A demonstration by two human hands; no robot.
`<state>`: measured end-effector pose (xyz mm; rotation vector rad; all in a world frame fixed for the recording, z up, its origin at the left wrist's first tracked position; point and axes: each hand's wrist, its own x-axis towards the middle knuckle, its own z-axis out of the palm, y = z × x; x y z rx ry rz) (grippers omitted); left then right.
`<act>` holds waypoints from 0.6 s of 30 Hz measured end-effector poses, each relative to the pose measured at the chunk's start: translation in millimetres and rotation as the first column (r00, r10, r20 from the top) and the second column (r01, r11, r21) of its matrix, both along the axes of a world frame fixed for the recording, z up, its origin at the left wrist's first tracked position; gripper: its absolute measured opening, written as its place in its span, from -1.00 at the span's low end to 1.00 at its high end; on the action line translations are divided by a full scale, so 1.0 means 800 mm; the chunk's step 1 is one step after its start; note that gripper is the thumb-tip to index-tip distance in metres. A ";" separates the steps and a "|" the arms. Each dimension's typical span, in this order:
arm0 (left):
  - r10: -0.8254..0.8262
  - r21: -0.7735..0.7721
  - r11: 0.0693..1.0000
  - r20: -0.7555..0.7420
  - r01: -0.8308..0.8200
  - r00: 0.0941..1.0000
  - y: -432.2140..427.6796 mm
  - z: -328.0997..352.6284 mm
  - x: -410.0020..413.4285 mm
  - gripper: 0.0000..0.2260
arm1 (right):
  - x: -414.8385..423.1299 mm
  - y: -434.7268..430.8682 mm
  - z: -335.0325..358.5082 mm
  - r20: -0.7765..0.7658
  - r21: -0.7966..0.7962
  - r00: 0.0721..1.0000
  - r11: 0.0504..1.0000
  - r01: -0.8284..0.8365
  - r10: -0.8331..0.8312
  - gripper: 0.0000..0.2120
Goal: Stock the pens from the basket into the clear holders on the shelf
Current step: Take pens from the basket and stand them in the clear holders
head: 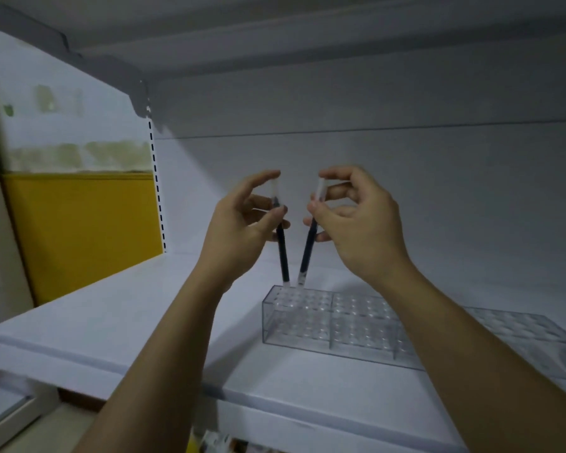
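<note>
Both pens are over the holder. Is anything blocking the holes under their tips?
Nothing visible. The left hand holds the left pen and the right hand holds the right pen, tips right over the far left corner of the clear holder, where the holes look empty.

Bare forearms (pixel 164 338); bare left hand (pixel 239 230), right hand (pixel 356 223).

White shelf (pixel 118 308) lies open left of and before a clear holder (pixel 307 325). An upper shelf (pixel 275 44) caps the space overhead — a back panel (pixel 406 191) closes it behind. The left hand (pixel 239 230) and right hand (pixel 356 223), each pinching a pen (pixel 283 256), crowd the air above the holder's left end.
</note>
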<state>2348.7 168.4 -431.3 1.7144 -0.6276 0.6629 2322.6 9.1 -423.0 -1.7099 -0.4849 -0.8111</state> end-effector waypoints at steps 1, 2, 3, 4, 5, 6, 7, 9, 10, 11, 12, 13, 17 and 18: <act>-0.018 -0.007 1.000 -0.013 0.018 1.000 0.002 0.000 0.002 -0.59 | 0.002 -0.001 -0.002 -0.004 0.004 1.000 1.000 0.003 -0.003 -0.71; -0.040 -0.016 0.999 -0.026 0.040 0.999 0.003 0.000 0.004 -0.59 | 0.003 -0.001 -0.003 -0.005 0.006 1.000 1.000 0.006 -0.006 -0.71; -0.064 -0.019 0.998 -0.040 0.063 0.997 0.005 0.000 0.007 -0.59 | 0.004 -0.002 -0.004 -0.002 0.004 1.000 1.000 0.009 -0.009 -0.71; -0.091 -0.012 0.996 -0.058 0.090 0.994 0.007 -0.001 0.009 -0.59 | 0.004 -0.001 -0.004 0.003 -0.005 1.000 1.000 0.011 -0.011 -0.71; -0.118 0.002 0.993 -0.078 0.119 0.990 0.008 -0.003 0.010 -0.59 | 0.004 0.000 -0.005 0.010 -0.017 1.000 1.000 0.012 -0.012 -0.70; -0.143 0.018 0.989 -0.094 0.145 0.985 0.010 -0.006 0.010 -0.59 | 0.004 0.002 -0.006 0.018 -0.030 1.000 0.999 0.015 -0.014 -0.69; -0.156 0.034 0.987 -0.102 0.160 0.983 0.010 -0.010 0.011 -0.60 | 0.004 0.002 -0.007 0.026 -0.040 1.000 0.999 0.018 -0.017 -0.69; -0.148 0.076 0.985 -0.107 0.157 0.983 0.010 -0.017 0.014 -0.61 | 0.004 0.002 -0.009 0.033 -0.045 0.999 0.999 0.016 -0.015 -0.68; -0.139 0.096 0.984 -0.110 0.150 0.984 0.011 -0.020 0.015 -0.61 | 0.004 0.002 -0.009 0.033 -0.037 0.999 0.999 0.011 -0.010 -0.68; -0.135 0.106 0.984 -0.110 0.146 0.985 0.011 -0.022 0.016 -0.62 | 0.005 0.001 -0.010 0.033 -0.022 0.999 1.000 0.007 -0.006 -0.67; -0.131 0.104 0.984 -0.108 0.142 0.985 0.011 -0.024 0.017 -0.62 | 0.005 0.000 -0.010 0.031 -0.007 1.000 1.000 0.004 -0.003 -0.67; -0.125 0.096 0.986 -0.101 0.135 0.987 0.014 -0.025 0.018 -0.62 | 0.006 0.000 -0.010 0.029 -0.002 1.000 1.000 0.003 -0.003 -0.66; -0.129 0.066 0.989 -0.080 0.135 0.988 0.021 -0.028 0.021 -0.61 | 0.010 0.004 -0.014 0.016 -0.072 1.000 0.997 0.010 -0.009 -0.67; -0.131 0.065 0.989 -0.075 0.136 0.989 0.021 -0.029 0.020 -0.61 | 0.010 0.005 -0.016 0.004 -0.097 1.000 0.995 0.011 -0.011 -0.68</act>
